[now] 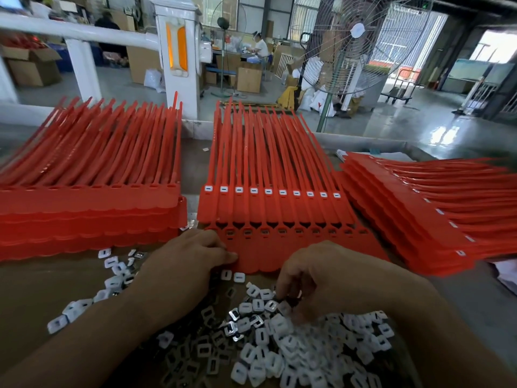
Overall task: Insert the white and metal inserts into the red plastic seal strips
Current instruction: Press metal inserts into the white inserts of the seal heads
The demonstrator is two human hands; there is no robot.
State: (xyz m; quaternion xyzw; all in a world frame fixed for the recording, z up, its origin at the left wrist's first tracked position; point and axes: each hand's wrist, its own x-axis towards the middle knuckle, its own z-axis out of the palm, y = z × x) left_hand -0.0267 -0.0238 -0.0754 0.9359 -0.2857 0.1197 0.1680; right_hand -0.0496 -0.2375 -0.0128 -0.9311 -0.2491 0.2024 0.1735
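Head view, nearest lot first.

Clerk: Item one?

Fitter: Heap of inserts (279, 345), white and metal mixed, lay nearest on the table (42, 289). The right hand (321, 273) was over its far edge with fingers curled down among the pieces. Whether one was pinched could not be told.

Clerk: Item two?

Fitter: Left hand (193, 256), fingers bent onto the near left corner of the working sheet (307, 253) of red seal strips, thumb along its edge. Anything under the fingertips was hidden. Two loose inserts (232, 275) lay just beside that edge.

Clerk: Sockets?

Fitter: One row across the sheet, none showing a white piece. Behind it, the filled stack (274, 191) had white in every head. An unfilled stack (84, 208) stood to the left and a finished stack (405, 219) to the right.

Clerk: Advice on the step?

Fitter: Probably the pick of a single insert. Take one only and turn it the same way up as those in the filled stack. Hold the sheet flat with the left hand and press it square into the leftmost socket until flush — a tilted piece would likely jam.
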